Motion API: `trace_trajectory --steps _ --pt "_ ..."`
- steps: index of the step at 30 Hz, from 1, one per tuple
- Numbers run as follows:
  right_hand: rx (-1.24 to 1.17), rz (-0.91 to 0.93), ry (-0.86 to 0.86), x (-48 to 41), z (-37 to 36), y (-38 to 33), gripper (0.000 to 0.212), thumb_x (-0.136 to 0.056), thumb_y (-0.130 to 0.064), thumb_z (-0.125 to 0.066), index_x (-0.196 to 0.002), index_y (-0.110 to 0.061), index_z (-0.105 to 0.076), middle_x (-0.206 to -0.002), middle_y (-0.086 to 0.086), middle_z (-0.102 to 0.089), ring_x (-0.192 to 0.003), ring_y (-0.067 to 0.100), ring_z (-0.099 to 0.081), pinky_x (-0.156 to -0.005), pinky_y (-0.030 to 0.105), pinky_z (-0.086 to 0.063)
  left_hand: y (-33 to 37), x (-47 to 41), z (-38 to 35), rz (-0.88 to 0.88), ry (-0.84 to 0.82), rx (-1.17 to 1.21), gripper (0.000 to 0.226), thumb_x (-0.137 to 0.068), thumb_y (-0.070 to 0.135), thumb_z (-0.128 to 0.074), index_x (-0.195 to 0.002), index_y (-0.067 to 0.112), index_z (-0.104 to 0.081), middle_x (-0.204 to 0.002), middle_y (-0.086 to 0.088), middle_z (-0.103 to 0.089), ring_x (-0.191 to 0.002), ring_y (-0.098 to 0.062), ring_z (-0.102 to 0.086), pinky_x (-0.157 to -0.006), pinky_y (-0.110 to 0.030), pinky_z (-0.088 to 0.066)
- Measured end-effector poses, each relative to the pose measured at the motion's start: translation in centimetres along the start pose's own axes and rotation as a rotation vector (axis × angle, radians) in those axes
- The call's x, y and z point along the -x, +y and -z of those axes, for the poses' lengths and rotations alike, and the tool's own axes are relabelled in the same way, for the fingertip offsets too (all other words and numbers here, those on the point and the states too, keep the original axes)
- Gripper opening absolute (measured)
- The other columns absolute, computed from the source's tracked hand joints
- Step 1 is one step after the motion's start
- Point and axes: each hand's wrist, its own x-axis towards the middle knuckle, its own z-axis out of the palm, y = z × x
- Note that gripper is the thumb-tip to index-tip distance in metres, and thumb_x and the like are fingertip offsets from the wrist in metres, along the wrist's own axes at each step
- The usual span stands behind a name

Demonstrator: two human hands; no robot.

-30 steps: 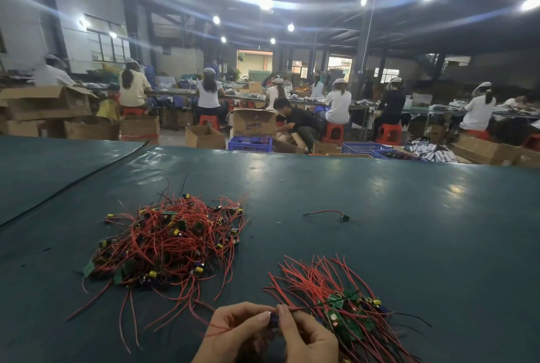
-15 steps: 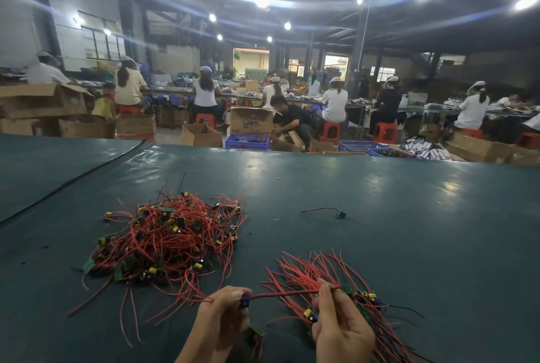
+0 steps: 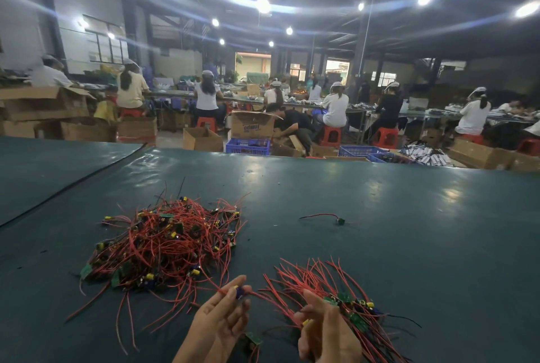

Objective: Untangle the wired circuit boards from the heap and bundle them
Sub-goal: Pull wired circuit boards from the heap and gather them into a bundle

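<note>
Red wire [image 3: 264, 297] stretches between both hands: left hand [image 3: 222, 314] pinches a small wired board [image 3: 239, 293], right hand [image 3: 324, 330] is curled round the bundle [image 3: 336, 286], which sits just right of the heap [image 3: 166, 242]. Way beyond the heap, off the green table [image 3: 380, 231], there's a blue crate [image 3: 247, 146] and cardboard boxes [image 3: 201, 140], contents too dark to tell.
</note>
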Motion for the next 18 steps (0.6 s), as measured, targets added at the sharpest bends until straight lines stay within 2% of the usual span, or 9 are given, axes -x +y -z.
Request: trace_trajectory --steps 2,3,5,6,7,10,12,15,18 --pt "-0.038 -0.066 -0.011 -0.2 0.0 0.2 0.05 -0.084 -0.042 -0.039 -0.086 -0.007 -0.074 -0.057 0.016 -0.064 -0.032 0.019 -0.043 -0.031 0.02 -0.033 0.5 -0.1 -0.3 0.05 0.033 0.06 0.027 -0.1 0.015 -0.046 -0.105 -0.003 -0.066 -0.063 -0.009 -0.067 -0.042 -0.016 -0.06 -0.038 -0.024 -0.051" --pt "-0.038 -0.092 0.003 -0.3 -0.2 0.3 0.05 -0.086 -0.042 -0.04 -0.082 -0.007 -0.075 -0.056 0.015 -0.063 -0.032 0.018 -0.043 -0.03 0.02 -0.032 0.8 0.1 -0.3 0.082 0.019 0.075 0.026 -0.095 0.016 -0.057 -0.111 -0.004 -0.061 -0.056 -0.008 -0.062 -0.036 -0.014 -0.054 -0.034 -0.022 -0.046" --pt "-0.006 -0.131 0.029 -0.2 -0.7 0.6 0.046 -0.095 -0.033 -0.047 -0.072 -0.009 -0.078 -0.054 0.015 -0.062 -0.031 0.017 -0.04 -0.03 0.021 -0.031 1.1 0.8 -0.5 0.148 -0.058 0.099 0.072 -0.05 0.01 -0.095 -0.108 -0.004 -0.054 -0.05 -0.007 -0.053 -0.029 -0.014 -0.043 -0.03 -0.022 -0.038" --pt "0.019 -0.152 0.022 -0.2 -0.9 0.9 0.043 -0.097 -0.026 -0.05 -0.069 -0.009 -0.078 -0.053 0.015 -0.061 -0.031 0.017 -0.038 -0.03 0.021 -0.03 1.2 1.0 -0.6 0.171 -0.132 0.145 0.091 -0.026 0.008 -0.1 -0.103 0.0 -0.052 -0.05 -0.007 -0.049 -0.03 -0.015 -0.04 -0.031 -0.024 -0.036" --pt "0.05 -0.173 0.009 0.0 -1.2 1.1 0.041 -0.097 -0.022 -0.053 -0.067 -0.01 -0.078 -0.052 0.015 -0.06 -0.031 0.016 -0.037 -0.031 0.021 -0.029 1.3 1.4 -0.8 0.192 -0.188 0.164 0.096 -0.019 0.006 -0.099 -0.102 0.003 -0.051 -0.051 -0.007 -0.046 -0.03 -0.016 -0.038 -0.032 -0.026 -0.035" --pt "0.177 -0.173 -0.062 0.5 -1.6 1.8 0.034 -0.092 -0.017 -0.063 -0.061 -0.012 -0.077 -0.046 0.01 -0.057 -0.031 0.012 -0.037 -0.036 0.019 -0.029 1.0 2.2 -1.2 0.245 -0.237 0.107 0.099 -0.027 -0.002 -0.095 -0.118 0.001 -0.053 -0.05 -0.009 -0.039 -0.03 -0.02 -0.036 -0.033 -0.029 -0.037" --pt "0.269 -0.14 -0.156 0.9 -1.8 2.1 0.037 -0.089 -0.017 -0.068 -0.053 -0.014 -0.074 -0.046 0.006 -0.06 -0.036 0.01 -0.048 -0.043 0.015 -0.036 0.7 2.6 -1.5 0.289 -0.247 0.079 0.098 -0.03 -0.002 -0.095 -0.121 0.003 -0.061 -0.046 -0.009 -0.035 -0.027 -0.019 -0.034 -0.032 -0.025 -0.036" --pt "0.269 -0.209 -0.264 1.6 -2.3 2.0 0.036 -0.091 -0.021 -0.066 -0.057 -0.016 -0.077 -0.058 0.008 -0.071 -0.055 0.015 -0.068 -0.055 0.016 -0.049 0.1 2.5 -1.9 0.344 -0.162 0.056 0.061 -0.071 0.007 -0.062 -0.13 -0.004 -0.053 -0.039 -0.008 -0.034 -0.021 -0.017 -0.031 -0.027 -0.016 -0.031" --pt "0.251 -0.237 -0.228 1.6 -2.4 2.0 0.038 -0.092 -0.021 -0.065 -0.057 -0.01 -0.075 -0.061 0.012 -0.071 -0.056 0.022 -0.07 -0.057 0.022 -0.053 -0.2 2.0 -2.1 0.367 -0.135 0.045 0.056 -0.075 0.007 -0.048 -0.13 -0.001 -0.051 -0.034 -0.007 -0.037 -0.017 -0.017 -0.031 -0.024 -0.011 -0.028"
